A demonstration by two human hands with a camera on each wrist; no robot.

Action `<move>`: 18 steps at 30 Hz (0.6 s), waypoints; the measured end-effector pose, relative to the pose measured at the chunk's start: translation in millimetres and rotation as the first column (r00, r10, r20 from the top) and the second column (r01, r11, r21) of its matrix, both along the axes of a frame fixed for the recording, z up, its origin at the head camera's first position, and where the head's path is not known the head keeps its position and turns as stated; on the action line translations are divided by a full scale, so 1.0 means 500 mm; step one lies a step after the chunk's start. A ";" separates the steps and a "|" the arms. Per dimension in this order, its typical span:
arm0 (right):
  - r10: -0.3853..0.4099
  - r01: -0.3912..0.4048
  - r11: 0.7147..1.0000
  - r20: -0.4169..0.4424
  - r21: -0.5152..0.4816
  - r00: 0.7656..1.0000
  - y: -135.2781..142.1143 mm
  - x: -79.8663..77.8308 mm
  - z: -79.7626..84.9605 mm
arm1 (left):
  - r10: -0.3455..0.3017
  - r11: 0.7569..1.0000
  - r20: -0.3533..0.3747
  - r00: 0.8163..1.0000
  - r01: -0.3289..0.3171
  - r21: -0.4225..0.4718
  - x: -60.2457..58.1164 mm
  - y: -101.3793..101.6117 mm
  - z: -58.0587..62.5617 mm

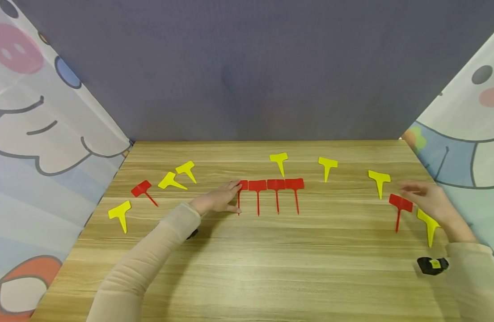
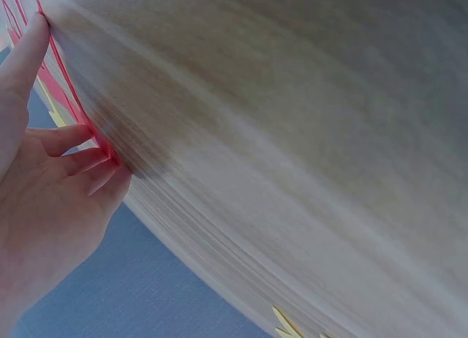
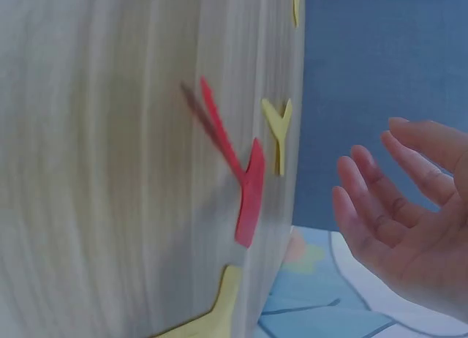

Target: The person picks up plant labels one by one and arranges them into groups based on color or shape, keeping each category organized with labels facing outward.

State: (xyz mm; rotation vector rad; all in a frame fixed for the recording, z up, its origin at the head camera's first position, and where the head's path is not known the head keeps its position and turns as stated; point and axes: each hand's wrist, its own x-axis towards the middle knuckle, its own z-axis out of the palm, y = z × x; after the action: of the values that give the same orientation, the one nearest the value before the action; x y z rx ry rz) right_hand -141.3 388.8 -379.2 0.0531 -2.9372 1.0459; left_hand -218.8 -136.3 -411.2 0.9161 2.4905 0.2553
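Observation:
Several red T-shaped plant labels [image 1: 257,185] lie side by side in a row at the table's middle, stems towards me. My left hand [image 1: 218,200] touches the leftmost one [image 2: 69,82], fingertips at its head and thumb by the stem tip, partly covering it. My right hand [image 1: 425,197] hovers with loosely bent fingers at the right and holds nothing. Closest to it are a single red plant label [image 1: 400,203] and a yellow plant label [image 1: 430,223]. In the right wrist view, the right hand [image 3: 409,213] shows apart from the red label [image 3: 252,195].
More yellow labels lie behind the row [image 1: 328,165], at right [image 1: 379,179] and at left [image 1: 185,169]. Another red label [image 1: 141,188] is at far left. A grey panel [image 1: 251,80] rises at the wooden table's [image 1: 271,268] back edge; printed cloths [image 1: 25,125] flank it.

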 end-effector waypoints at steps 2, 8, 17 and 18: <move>0.007 -0.007 1.000 0.007 0.000 1.000 0.006 -0.001 -0.005 | 0.000 1.000 -0.001 1.000 0.000 0.000 0.000 0.000 0.000; 0.019 -0.021 0.998 0.037 0.053 0.999 0.019 -0.005 -0.019 | -0.004 1.000 0.000 1.000 0.004 -0.001 0.002 -0.001 0.002; 0.043 -0.055 0.994 0.125 0.093 0.991 0.031 -0.013 -0.040 | -0.007 1.000 -0.004 1.000 0.007 -0.007 0.002 0.000 0.005; 0.049 -0.061 0.994 0.135 0.085 0.990 0.032 -0.015 -0.042 | -0.006 1.000 -0.003 1.000 0.006 -0.007 0.002 0.000 0.005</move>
State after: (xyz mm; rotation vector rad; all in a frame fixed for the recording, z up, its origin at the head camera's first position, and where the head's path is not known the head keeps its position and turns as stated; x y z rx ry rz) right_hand -148.8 404.7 -400.4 0.0691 -3.1191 0.9603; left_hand -217.6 -136.5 -408.8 0.9221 2.4893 0.2435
